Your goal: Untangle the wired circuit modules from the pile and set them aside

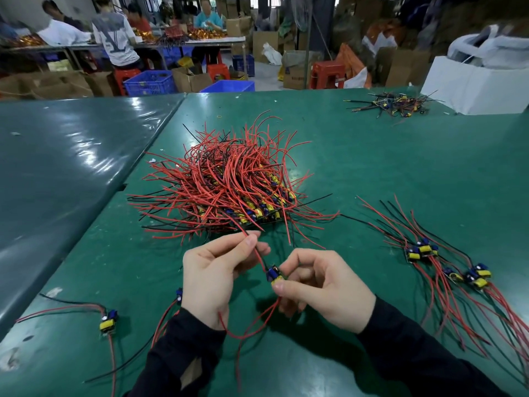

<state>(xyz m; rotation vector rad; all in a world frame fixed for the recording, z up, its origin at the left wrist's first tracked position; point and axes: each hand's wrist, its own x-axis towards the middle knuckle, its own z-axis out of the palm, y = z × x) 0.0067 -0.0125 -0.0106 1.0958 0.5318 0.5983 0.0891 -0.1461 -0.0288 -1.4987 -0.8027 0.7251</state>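
Note:
A big tangled pile (229, 184) of red and black wires with small blue-and-yellow circuit modules lies in the middle of the green table (372, 167). In front of it, my right hand (323, 290) pinches one module (275, 275) between thumb and fingertips. My left hand (211, 276) pinches that module's red wire (259, 257), which runs up toward the pile. More red wires hang from the module below my hands.
Several separated modules (446, 265) with wires lie in a row at the right. One module (108, 322) lies at the left, another (179, 295) is half hidden by my left wrist. A small wire heap (395, 104) and a white box (475, 84) sit far right. People work at a distant table.

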